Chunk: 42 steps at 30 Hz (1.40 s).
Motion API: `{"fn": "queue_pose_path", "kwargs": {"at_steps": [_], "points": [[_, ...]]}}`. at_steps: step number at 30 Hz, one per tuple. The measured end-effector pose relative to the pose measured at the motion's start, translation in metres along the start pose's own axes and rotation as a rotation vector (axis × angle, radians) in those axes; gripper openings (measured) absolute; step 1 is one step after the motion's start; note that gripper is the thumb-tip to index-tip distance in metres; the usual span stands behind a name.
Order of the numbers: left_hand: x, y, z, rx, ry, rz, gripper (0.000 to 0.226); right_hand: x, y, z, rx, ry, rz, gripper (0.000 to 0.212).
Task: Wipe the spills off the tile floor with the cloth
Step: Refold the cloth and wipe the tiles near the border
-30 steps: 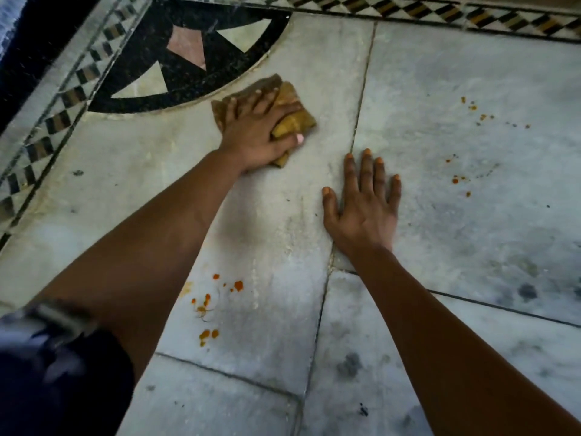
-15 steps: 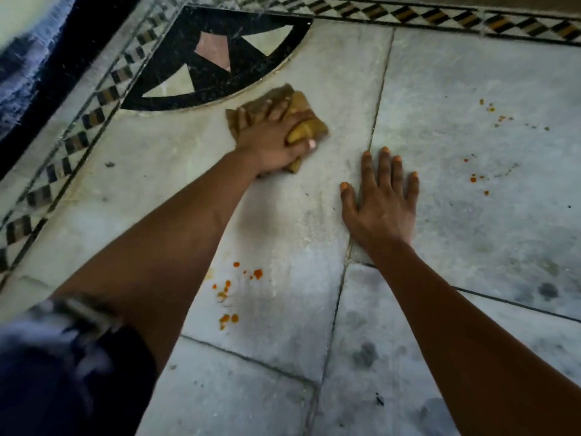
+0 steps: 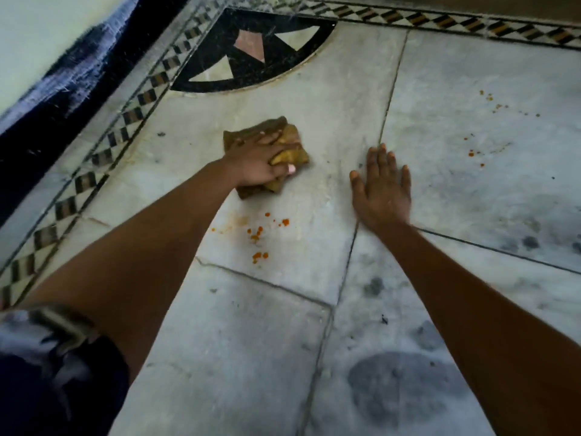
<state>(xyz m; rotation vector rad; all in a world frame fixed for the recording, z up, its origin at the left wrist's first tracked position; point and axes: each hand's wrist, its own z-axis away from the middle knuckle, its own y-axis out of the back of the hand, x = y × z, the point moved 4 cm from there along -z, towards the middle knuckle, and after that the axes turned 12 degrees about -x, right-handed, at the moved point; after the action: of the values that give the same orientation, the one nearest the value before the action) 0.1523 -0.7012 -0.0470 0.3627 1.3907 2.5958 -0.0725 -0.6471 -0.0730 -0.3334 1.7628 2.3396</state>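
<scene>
The cloth (image 3: pixel 284 152) is gripped by the left hand (image 3: pixel 256 162) and pressed to the tile floor (image 3: pixel 314 99), just beyond the near orange spills (image 3: pixel 257 236). The right hand (image 3: pixel 382 190) is laid flat, fingers straight. Drops could be smeared rather than lifted if the soiled cloth is dragged; the far spills (image 3: pixel 474 152) might be missed.

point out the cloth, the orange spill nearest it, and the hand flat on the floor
cloth (image 3: pixel 290 156): head view, on the yellow folded part showing right of the fingers.
orange spill (image 3: pixel 257 234): head view, on the middle cluster of drops.
right hand (image 3: pixel 383 191): head view, on the back of the hand.
</scene>
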Motion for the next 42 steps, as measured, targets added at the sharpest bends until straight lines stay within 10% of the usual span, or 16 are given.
{"fn": "queue_pose_path", "kwargs": {"at_steps": [9,16,23,32,39,42], "points": [[-0.05,-0.019,0.029,0.049,0.29,0.18,0.069,-0.042,-0.044,0.08,-0.036,0.235,0.122,0.073],[-0.02,-0.066,0.109,0.037,0.134,0.177,0.085,-0.041,-0.043,0.082,-0.054,0.234,0.135,0.068],[-0.093,-0.067,0.104,0.159,0.61,0.473,0.073,-0.041,-0.045,0.081,-0.021,0.226,0.135,0.068],[-0.049,-0.098,0.139,0.182,0.316,0.342,0.075,-0.04,-0.043,0.082,-0.015,0.227,0.127,0.069],[-0.115,-0.066,0.111,0.195,0.686,0.506,0.075,-0.04,-0.045,0.081,0.0,0.235,0.119,0.068],[-0.09,-0.061,0.098,0.202,0.59,0.438,0.066,-0.041,-0.045,0.08,-0.001,0.243,0.117,0.068]]}}
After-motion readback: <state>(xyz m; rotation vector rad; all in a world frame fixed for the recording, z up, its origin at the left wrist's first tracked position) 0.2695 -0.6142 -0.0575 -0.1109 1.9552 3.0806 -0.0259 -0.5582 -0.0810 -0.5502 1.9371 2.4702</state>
